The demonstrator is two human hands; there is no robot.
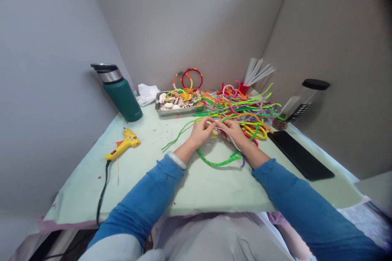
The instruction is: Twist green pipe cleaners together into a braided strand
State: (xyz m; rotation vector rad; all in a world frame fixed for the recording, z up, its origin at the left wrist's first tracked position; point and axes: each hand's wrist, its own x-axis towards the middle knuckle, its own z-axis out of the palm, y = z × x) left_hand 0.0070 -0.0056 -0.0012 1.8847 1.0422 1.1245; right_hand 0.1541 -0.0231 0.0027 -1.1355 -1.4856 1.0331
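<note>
My left hand and my right hand meet at their fingertips over the middle of the table. Both are closed in a pinch on a thin white strand, which curves from the fingertips toward my right wrist. Below the hands hangs or lies a curved green fuzzy stem, its upper parts hidden by my hands. A short purple end shows beside it near my right wrist. Just behind my hands is a pile of colourful fuzzy stems.
A yellow glue gun with a black cord lies left, near a green bottle. At the back are a metal tray of shells and two rings. On the right are a black flat object and a clear bottle.
</note>
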